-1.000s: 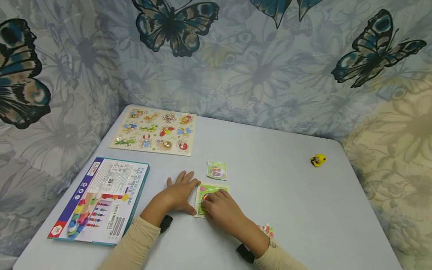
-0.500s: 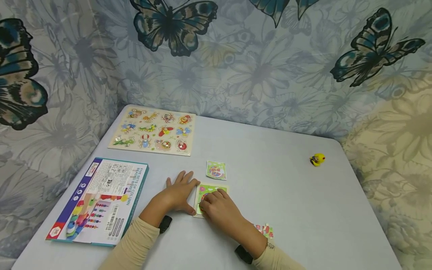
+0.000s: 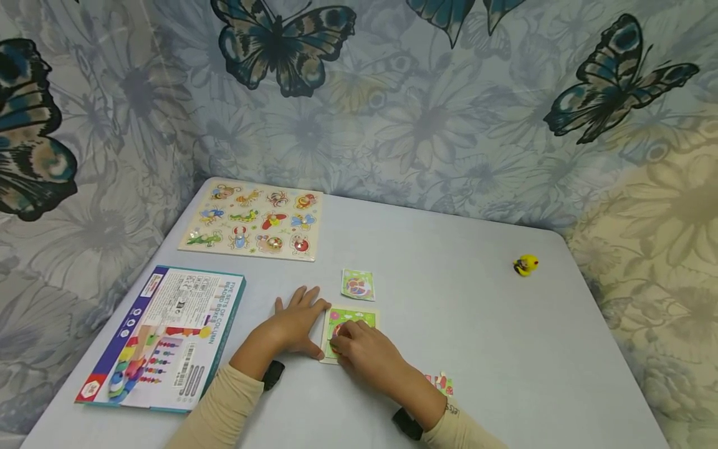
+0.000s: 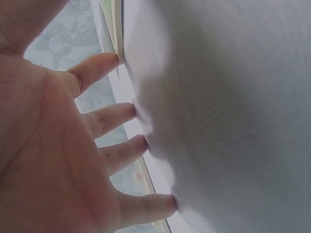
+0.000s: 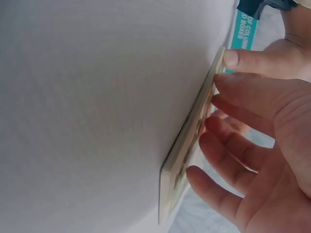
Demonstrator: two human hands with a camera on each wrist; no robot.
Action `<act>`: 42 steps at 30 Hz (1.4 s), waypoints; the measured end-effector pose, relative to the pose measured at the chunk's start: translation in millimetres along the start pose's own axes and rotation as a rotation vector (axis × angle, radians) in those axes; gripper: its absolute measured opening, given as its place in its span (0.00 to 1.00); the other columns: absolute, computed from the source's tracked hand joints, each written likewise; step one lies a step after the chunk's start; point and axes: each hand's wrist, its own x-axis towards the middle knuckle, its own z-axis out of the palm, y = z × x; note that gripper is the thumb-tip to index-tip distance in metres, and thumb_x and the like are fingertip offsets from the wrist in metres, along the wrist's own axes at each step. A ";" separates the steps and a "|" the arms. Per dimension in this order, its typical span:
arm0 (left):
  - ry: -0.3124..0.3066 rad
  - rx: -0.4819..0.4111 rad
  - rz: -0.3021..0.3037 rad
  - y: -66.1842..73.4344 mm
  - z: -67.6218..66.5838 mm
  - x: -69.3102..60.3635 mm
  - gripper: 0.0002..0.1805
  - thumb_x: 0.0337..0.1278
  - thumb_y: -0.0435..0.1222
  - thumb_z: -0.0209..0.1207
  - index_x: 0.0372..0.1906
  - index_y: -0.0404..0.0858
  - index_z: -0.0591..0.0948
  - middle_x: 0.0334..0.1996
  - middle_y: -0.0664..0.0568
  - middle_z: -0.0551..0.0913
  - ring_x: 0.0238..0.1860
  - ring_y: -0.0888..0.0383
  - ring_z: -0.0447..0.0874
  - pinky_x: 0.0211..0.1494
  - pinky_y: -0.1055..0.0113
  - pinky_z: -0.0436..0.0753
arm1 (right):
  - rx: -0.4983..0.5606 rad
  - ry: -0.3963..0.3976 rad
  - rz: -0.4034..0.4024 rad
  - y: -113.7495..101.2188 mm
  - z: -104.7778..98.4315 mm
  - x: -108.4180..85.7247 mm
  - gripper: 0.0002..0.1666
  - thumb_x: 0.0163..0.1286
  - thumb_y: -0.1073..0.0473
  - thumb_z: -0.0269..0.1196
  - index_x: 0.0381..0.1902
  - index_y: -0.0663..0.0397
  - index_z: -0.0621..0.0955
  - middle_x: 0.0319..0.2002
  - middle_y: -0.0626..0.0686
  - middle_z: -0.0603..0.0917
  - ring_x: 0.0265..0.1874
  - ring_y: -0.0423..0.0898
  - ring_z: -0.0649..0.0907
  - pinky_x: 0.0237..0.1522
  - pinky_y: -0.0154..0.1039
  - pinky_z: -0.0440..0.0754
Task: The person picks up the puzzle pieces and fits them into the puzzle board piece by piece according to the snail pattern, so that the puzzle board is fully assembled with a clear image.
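Note:
A small square jigsaw puzzle [image 3: 364, 316] with a cream border and a green picture lies flat on the white table. My left hand [image 3: 295, 324] rests beside it with spread fingers, the thumb at its left border. In the left wrist view, a fingertip [image 4: 109, 59] touches the board's edge. My right hand [image 3: 367, 352] is over the puzzle, its thumb and fingers bent down at a green puzzle piece [image 3: 334, 350] on the lower left. The right wrist view shows the board [image 5: 167, 182] edge-on, with fingertips against its face; the piece is mostly hidden there.
A small green picture card [image 3: 358, 285] lies behind the puzzle. Pink-and-white pieces [image 3: 443, 381] show beside my right forearm. A boxed toy set [image 3: 168, 337] lies left, an insect peg board [image 3: 252, 218] back left, a yellow duck figure [image 3: 526, 265] far right.
My right fingers have shifted very slightly on the puzzle. The left hand keeps its place at the border, and the whole head view has drifted a little.

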 end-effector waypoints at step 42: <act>0.004 -0.021 -0.005 -2.4 2.7 1.6 0.51 0.30 0.47 0.79 0.67 0.45 0.69 0.76 0.41 0.52 0.76 0.37 0.41 0.65 0.24 0.44 | 0.013 -0.142 0.361 45.8 -33.8 -114.1 0.17 0.46 0.63 0.76 0.34 0.43 0.84 0.30 0.38 0.80 0.28 0.36 0.76 0.28 0.34 0.75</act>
